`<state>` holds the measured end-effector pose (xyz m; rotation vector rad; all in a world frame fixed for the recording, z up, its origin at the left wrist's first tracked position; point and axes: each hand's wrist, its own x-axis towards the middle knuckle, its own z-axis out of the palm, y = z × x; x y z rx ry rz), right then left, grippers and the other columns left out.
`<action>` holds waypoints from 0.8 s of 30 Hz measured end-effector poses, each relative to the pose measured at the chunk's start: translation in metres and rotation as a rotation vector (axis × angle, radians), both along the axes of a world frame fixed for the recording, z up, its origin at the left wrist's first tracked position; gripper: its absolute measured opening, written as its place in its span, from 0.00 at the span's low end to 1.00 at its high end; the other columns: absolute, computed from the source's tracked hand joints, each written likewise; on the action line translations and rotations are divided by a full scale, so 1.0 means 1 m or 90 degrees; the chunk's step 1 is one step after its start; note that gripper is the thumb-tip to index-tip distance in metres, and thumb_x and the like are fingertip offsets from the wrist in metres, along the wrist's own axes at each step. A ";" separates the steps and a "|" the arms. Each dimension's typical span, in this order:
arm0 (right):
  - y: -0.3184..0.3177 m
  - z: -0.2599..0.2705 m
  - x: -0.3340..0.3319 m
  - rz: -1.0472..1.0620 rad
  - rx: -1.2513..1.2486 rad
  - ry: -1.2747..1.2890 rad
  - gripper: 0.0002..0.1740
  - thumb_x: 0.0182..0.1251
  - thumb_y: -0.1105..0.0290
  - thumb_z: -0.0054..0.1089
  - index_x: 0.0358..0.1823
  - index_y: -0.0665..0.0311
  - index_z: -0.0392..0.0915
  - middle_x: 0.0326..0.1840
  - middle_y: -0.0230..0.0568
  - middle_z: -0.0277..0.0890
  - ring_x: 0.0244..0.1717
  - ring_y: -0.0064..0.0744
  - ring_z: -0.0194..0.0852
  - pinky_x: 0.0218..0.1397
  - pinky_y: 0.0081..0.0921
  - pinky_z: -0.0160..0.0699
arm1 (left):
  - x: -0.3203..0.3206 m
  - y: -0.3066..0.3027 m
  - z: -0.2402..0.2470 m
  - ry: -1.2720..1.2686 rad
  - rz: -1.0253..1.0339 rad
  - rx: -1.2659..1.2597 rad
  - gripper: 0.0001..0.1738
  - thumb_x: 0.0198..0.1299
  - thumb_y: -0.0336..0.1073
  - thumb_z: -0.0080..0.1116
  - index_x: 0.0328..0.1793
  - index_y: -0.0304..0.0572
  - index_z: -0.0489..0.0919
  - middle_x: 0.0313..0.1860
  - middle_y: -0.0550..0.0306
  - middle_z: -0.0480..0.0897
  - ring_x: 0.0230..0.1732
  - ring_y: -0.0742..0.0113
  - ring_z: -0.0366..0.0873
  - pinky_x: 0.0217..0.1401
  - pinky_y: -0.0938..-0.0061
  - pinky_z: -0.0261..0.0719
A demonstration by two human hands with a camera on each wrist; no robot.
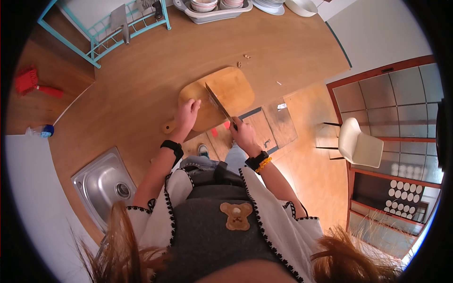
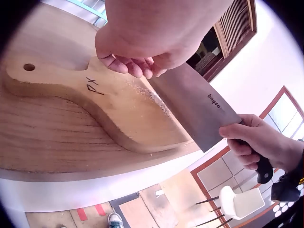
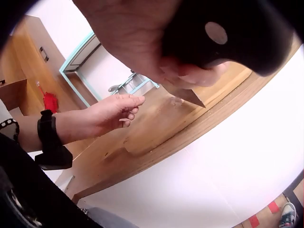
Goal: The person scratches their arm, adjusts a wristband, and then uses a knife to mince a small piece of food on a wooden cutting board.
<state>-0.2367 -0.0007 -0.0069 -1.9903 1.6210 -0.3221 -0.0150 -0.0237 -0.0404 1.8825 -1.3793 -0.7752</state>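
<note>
In my right hand (image 1: pixel 246 135) I grip the black handle of a kitchen cleaver (image 2: pixel 197 107). Its broad steel blade stands on edge over the wooden cutting board (image 1: pixel 234 85), reaching across it in the head view. Along the blade, small pale crumbs (image 2: pixel 154 98) are scattered on the wood. My left hand (image 3: pixel 115 111) hovers at the board's left part, beside the blade, its fingers loosely curled and nothing visible between them. The board's handle, with a round hole, points toward the lower left.
A steel sink (image 1: pixel 106 181) lies at lower left. At the back stand a turquoise rack (image 1: pixel 99 42) with another cleaver (image 1: pixel 120 21) and a basin (image 1: pixel 214 17) of bowls. Brown bits (image 1: pixel 239 64) lie behind the board. A red brush (image 1: pixel 35 82) is far left, a chair (image 1: pixel 361 144) right.
</note>
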 end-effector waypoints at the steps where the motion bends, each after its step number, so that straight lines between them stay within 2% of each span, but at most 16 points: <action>1: -0.001 0.001 0.000 -0.010 -0.007 -0.007 0.15 0.64 0.63 0.50 0.50 0.57 0.74 0.25 0.58 0.76 0.30 0.59 0.76 0.35 0.50 0.76 | 0.002 0.000 0.000 0.024 -0.005 -0.004 0.19 0.66 0.48 0.47 0.32 0.40 0.76 0.28 0.50 0.81 0.32 0.49 0.79 0.34 0.61 0.75; 2: -0.002 0.001 0.001 -0.017 -0.012 -0.013 0.15 0.64 0.63 0.49 0.50 0.58 0.74 0.26 0.59 0.76 0.30 0.59 0.77 0.36 0.50 0.76 | 0.004 -0.002 0.000 0.026 -0.002 0.002 0.19 0.66 0.48 0.47 0.32 0.40 0.76 0.28 0.50 0.81 0.32 0.49 0.79 0.34 0.61 0.75; 3: -0.002 -0.005 0.000 -0.035 -0.008 -0.039 0.14 0.65 0.63 0.49 0.49 0.59 0.74 0.27 0.60 0.76 0.33 0.59 0.77 0.37 0.50 0.76 | 0.006 -0.003 -0.003 0.022 -0.005 -0.060 0.19 0.66 0.48 0.47 0.33 0.41 0.76 0.27 0.49 0.81 0.32 0.49 0.79 0.34 0.61 0.75; 4: -0.004 0.002 0.000 -0.012 0.016 0.013 0.15 0.65 0.62 0.49 0.49 0.59 0.74 0.29 0.60 0.77 0.35 0.58 0.77 0.38 0.49 0.76 | 0.007 0.001 -0.001 0.017 -0.012 -0.114 0.19 0.66 0.48 0.47 0.33 0.41 0.76 0.27 0.49 0.81 0.32 0.48 0.79 0.34 0.60 0.75; 6: -0.005 0.007 0.000 -0.020 0.025 0.016 0.15 0.64 0.62 0.50 0.48 0.61 0.74 0.30 0.58 0.77 0.35 0.59 0.77 0.38 0.49 0.75 | 0.007 0.004 -0.002 -0.022 -0.009 -0.036 0.17 0.66 0.47 0.49 0.35 0.40 0.75 0.26 0.48 0.81 0.31 0.48 0.79 0.35 0.61 0.75; 8: -0.010 0.003 0.000 -0.033 0.020 -0.015 0.15 0.64 0.61 0.51 0.47 0.61 0.74 0.31 0.58 0.77 0.36 0.59 0.76 0.38 0.49 0.75 | 0.007 0.005 -0.005 0.013 0.044 -0.121 0.16 0.65 0.45 0.51 0.36 0.40 0.75 0.26 0.48 0.80 0.30 0.50 0.79 0.33 0.61 0.74; 12: -0.020 -0.003 -0.008 -0.042 0.034 -0.073 0.15 0.63 0.58 0.55 0.44 0.61 0.75 0.31 0.56 0.77 0.37 0.59 0.76 0.39 0.46 0.75 | 0.024 0.012 -0.009 0.006 0.010 -0.094 0.15 0.64 0.46 0.54 0.37 0.40 0.74 0.26 0.49 0.79 0.29 0.54 0.78 0.31 0.64 0.74; 14: -0.041 -0.011 -0.018 -0.065 0.134 -0.153 0.17 0.63 0.56 0.56 0.39 0.64 0.74 0.25 0.51 0.76 0.27 0.52 0.77 0.30 0.38 0.76 | 0.033 0.017 -0.016 0.063 -0.004 0.022 0.14 0.63 0.46 0.55 0.37 0.41 0.75 0.27 0.51 0.78 0.29 0.59 0.77 0.32 0.67 0.74; 15: -0.045 0.034 -0.009 -0.122 0.252 -0.224 0.17 0.64 0.57 0.57 0.36 0.66 0.72 0.18 0.39 0.71 0.16 0.33 0.72 0.20 0.29 0.72 | 0.035 0.024 -0.016 0.068 -0.007 0.045 0.14 0.63 0.46 0.55 0.37 0.41 0.75 0.27 0.51 0.78 0.29 0.59 0.77 0.32 0.67 0.74; 16: -0.060 0.009 -0.016 -0.125 0.272 -0.324 0.15 0.65 0.60 0.58 0.36 0.66 0.71 0.15 0.30 0.64 0.13 0.19 0.63 0.13 0.21 0.64 | 0.037 0.025 -0.010 0.038 0.014 -0.005 0.14 0.63 0.45 0.55 0.38 0.42 0.75 0.28 0.52 0.79 0.29 0.60 0.77 0.33 0.69 0.74; 17: -0.075 -0.001 -0.022 -0.099 0.318 -0.406 0.14 0.65 0.61 0.58 0.37 0.65 0.71 0.15 0.30 0.63 0.12 0.20 0.63 0.13 0.21 0.63 | 0.039 0.023 -0.007 0.007 0.036 -0.068 0.13 0.63 0.45 0.56 0.40 0.42 0.75 0.29 0.53 0.79 0.29 0.62 0.76 0.34 0.71 0.75; 19: -0.095 -0.011 -0.029 -0.104 0.377 -0.469 0.15 0.64 0.60 0.60 0.36 0.65 0.68 0.15 0.29 0.63 0.12 0.21 0.63 0.12 0.21 0.62 | 0.042 0.032 -0.012 0.031 0.039 -0.084 0.13 0.63 0.44 0.56 0.42 0.43 0.75 0.30 0.54 0.79 0.30 0.63 0.76 0.34 0.71 0.75; 21: -0.106 -0.017 -0.031 -0.112 0.353 -0.429 0.17 0.63 0.59 0.61 0.36 0.67 0.67 0.16 0.30 0.63 0.12 0.21 0.63 0.13 0.21 0.63 | 0.047 0.036 -0.010 0.072 0.049 -0.110 0.14 0.63 0.43 0.55 0.48 0.44 0.74 0.34 0.56 0.80 0.32 0.67 0.77 0.36 0.72 0.75; 22: -0.109 -0.023 -0.033 -0.114 0.333 -0.390 0.20 0.63 0.58 0.61 0.37 0.68 0.66 0.16 0.31 0.63 0.12 0.21 0.63 0.13 0.21 0.63 | 0.048 0.041 -0.009 0.072 0.048 -0.105 0.14 0.63 0.43 0.55 0.48 0.44 0.74 0.34 0.56 0.80 0.32 0.67 0.77 0.36 0.72 0.75; 23: -0.113 -0.026 -0.036 -0.098 0.317 -0.337 0.27 0.60 0.53 0.63 0.41 0.70 0.62 0.20 0.37 0.69 0.13 0.25 0.68 0.16 0.23 0.69 | 0.049 0.044 -0.006 0.064 0.052 -0.092 0.14 0.62 0.42 0.56 0.48 0.43 0.74 0.34 0.56 0.80 0.33 0.67 0.77 0.37 0.73 0.75; 24: -0.114 -0.028 -0.035 -0.097 0.322 -0.339 0.27 0.60 0.53 0.63 0.41 0.70 0.62 0.20 0.37 0.69 0.13 0.25 0.68 0.16 0.23 0.69 | 0.051 0.047 -0.006 0.054 0.057 -0.079 0.14 0.62 0.42 0.57 0.48 0.42 0.74 0.34 0.56 0.80 0.33 0.67 0.77 0.37 0.73 0.75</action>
